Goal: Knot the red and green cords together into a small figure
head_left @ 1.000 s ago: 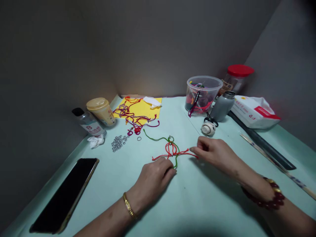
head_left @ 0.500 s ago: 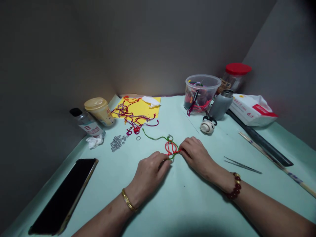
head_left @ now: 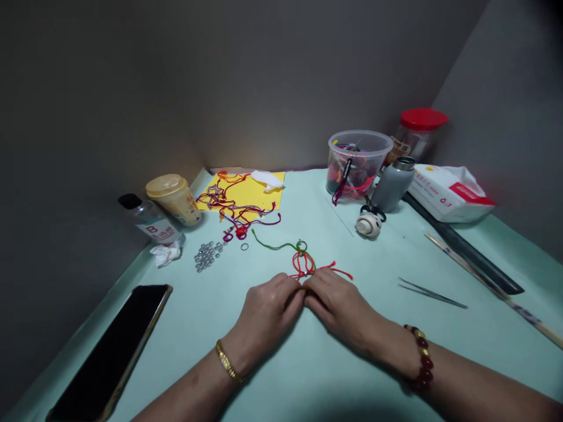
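Note:
A looped red cord (head_left: 303,262) lies on the table just beyond my fingertips, with a small ring at its top and a tiny bead at its lower side. A green cord (head_left: 281,247) trails left from the top ring; its other length runs down the loop's right side to my fingers. My left hand (head_left: 270,303) is closed in a pinch where the green cord ends up. My right hand (head_left: 338,302) pinches at the same spot, its fingertips meeting the left ones. The fingers mostly hide the held cord. Red cord ends stick out beyond my right hand.
Left are silver rings (head_left: 206,255), a phone (head_left: 112,351), a bottle (head_left: 153,223) and a lidded cup (head_left: 176,199). Purple cords lie on yellow paper (head_left: 268,199). Right are tweezers (head_left: 433,293), a tub of cords (head_left: 358,167), a grey flask (head_left: 393,184) and a stick (head_left: 488,287).
My right hand has let go of the red cord ends and moved left and nearer, up against my left hand. The red ends now lie loose to the right.

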The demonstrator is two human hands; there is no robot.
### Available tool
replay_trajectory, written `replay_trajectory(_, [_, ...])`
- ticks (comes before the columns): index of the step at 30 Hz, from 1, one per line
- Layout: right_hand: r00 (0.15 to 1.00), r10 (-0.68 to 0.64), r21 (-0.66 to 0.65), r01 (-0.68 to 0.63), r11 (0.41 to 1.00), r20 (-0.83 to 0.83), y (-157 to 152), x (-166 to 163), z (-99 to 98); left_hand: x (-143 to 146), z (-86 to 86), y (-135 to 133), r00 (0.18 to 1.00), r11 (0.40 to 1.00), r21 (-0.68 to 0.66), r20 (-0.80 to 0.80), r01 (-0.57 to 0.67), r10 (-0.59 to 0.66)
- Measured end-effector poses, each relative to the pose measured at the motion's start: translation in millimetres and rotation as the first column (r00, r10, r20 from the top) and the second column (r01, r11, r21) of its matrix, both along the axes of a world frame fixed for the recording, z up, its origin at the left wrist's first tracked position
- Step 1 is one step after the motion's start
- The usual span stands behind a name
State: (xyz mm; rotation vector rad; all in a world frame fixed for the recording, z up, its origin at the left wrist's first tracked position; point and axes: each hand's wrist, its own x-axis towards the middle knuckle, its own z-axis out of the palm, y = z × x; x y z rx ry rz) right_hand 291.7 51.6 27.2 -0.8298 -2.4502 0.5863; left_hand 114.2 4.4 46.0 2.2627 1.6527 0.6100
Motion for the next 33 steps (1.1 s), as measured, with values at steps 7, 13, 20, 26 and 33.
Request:
replay_trajectory(7, [0.999,-0.050,-0.049,0.051,0.998,0.010,5,-2,-7.4,-2,-3.4,4,0.955,0.997,0.006,0.289,-0.077,0.072])
replay_trajectory(13, [0.999,-0.046,-0.058,0.046,0.997,0.005,5,-3,-8.6,3,-4.7,6,0.856,0.991,-0.037,0.501,-0.127,0.129])
replay_trajectory(20, [0.998,-0.051,-0.065,0.049,0.997,-0.032,8,-2,-11.5,12,0.4,5,0.685,0.973,-0.228,0.701,-0.047,0.197])
replay_trajectory(26, [0.993,-0.066,-0.112,0.054,0.992,-0.101,7,-4,-8.0,17,5.3,11,0.586,0.937,-0.348,0.755,-0.024,0.295])
replay_trajectory(33, [0.910,-0.285,-0.223,0.224,0.949,-0.299,2,-2,3.3,14,17.7,35,0.532,0.882,-0.468,0.735,-0.049,0.420])
